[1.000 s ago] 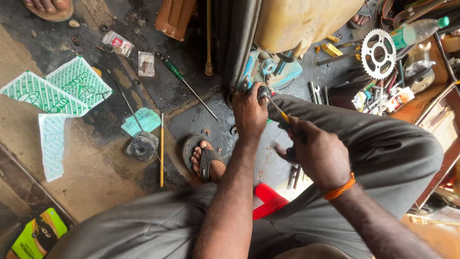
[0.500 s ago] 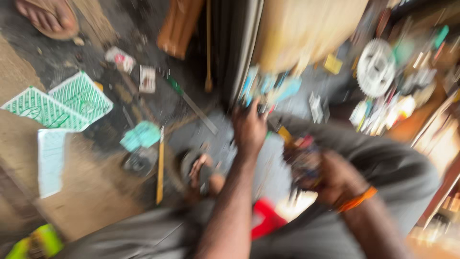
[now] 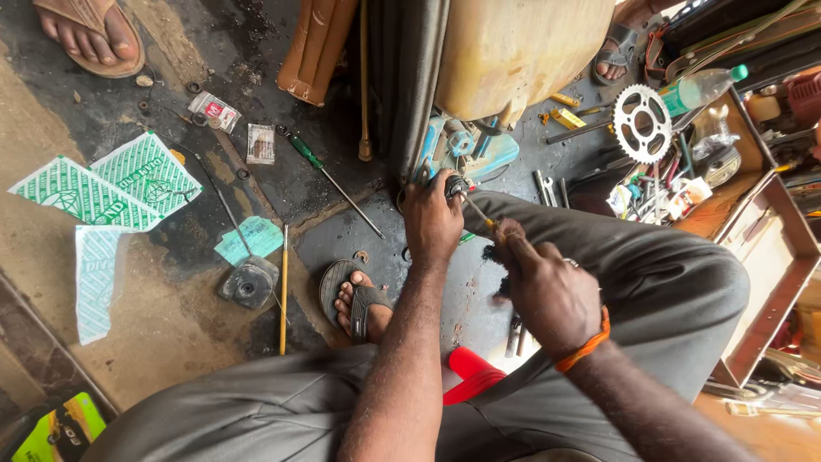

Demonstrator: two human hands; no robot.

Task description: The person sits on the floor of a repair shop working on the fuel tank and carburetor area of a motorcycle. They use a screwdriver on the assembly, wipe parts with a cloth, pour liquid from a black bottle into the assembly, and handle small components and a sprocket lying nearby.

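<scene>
The left hand (image 3: 432, 224) has its fingers wrapped tight around a small dark round metal part (image 3: 454, 186), steadying it against the floor-level machine at 12 o'clock. The right hand (image 3: 547, 295), fingers pinched on a yellow-handled screwdriver (image 3: 476, 211), angles its tip into that part from 4 o'clock, apparently for leverage. A green-handled screwdriver (image 3: 329, 179) lies spare on the oily concrete floor (image 3: 171, 85) at 10 o'clock.

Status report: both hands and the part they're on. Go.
Left hand gripping small metal part. Right hand driving screwdriver tip into it. Green-handled screwdriver and sprocket lie on floor, clear of the hands.
</scene>
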